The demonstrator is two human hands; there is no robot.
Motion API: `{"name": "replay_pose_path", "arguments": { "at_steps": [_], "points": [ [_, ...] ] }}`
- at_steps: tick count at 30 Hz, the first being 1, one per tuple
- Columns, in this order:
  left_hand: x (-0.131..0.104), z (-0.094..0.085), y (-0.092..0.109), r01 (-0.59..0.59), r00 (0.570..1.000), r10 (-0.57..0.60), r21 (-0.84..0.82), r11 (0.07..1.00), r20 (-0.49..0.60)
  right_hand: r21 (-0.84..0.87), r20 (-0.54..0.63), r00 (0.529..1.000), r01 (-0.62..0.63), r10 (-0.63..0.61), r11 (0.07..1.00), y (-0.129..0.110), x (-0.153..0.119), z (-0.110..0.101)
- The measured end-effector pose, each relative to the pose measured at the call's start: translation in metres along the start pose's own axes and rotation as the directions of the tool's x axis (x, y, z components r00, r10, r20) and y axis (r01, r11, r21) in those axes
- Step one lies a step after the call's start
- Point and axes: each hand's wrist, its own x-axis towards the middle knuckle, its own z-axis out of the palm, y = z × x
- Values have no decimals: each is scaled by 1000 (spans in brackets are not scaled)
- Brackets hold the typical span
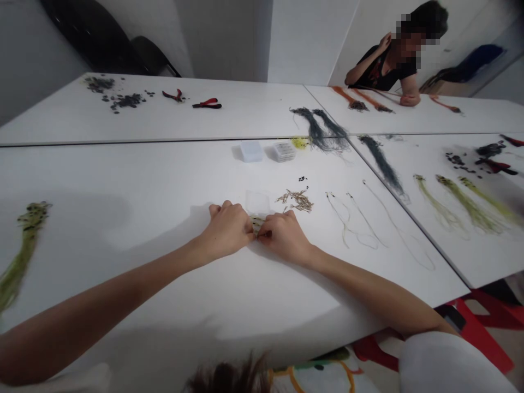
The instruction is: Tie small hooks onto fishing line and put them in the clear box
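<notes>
My left hand (pixel 228 229) and my right hand (pixel 285 237) meet over the white table, fingers closed and fingertips nearly touching. Between them shows a small patterned yellowish and dark piece (pixel 257 222), mostly covered by the fingers; what exactly each hand pinches is hidden. Just beyond lies a clear flat plastic piece (pixel 257 202), perhaps a box lid. Right of it is a loose pile of small brass-coloured metal pieces (pixel 301 201), with a few tiny black bits (pixel 302 179) behind.
Two small plastic boxes (pixel 251 152) (pixel 284 152) stand farther back. Thin cords (pixel 368 221) lie to the right, a green cord bundle (pixel 30 229) far left. Dark cord bundles (pixel 313 128) and red-handled pliers (pixel 209 103) lie beyond. Another person (pixel 388 60) sits at the far right.
</notes>
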Motion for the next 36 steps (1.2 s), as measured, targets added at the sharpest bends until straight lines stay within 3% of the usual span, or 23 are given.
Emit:
{"name": "replay_pose_path", "arguments": {
  "at_steps": [4,12,19,28,36],
  "points": [
    [4,-1,0,73,997,-73,87,994,2,13,-8,1000,-10,10,1000,0,0,1],
    [18,-3,-3,94,992,-97,41,995,80,26,44,996,-78,76,997,-3,4,-3],
    [3,-26,-13,33,995,-31,-17,999,99,56,52,995,-88,85,995,-5,2,-6],
    [-8,-4,-19,-45,995,41,52,998,91,52,57,996,-77,74,996,-4,2,-4],
    [2,-16,-9,-141,983,132,61,988,124,16,52,996,-68,68,998,-5,2,-5]
  ]
}}
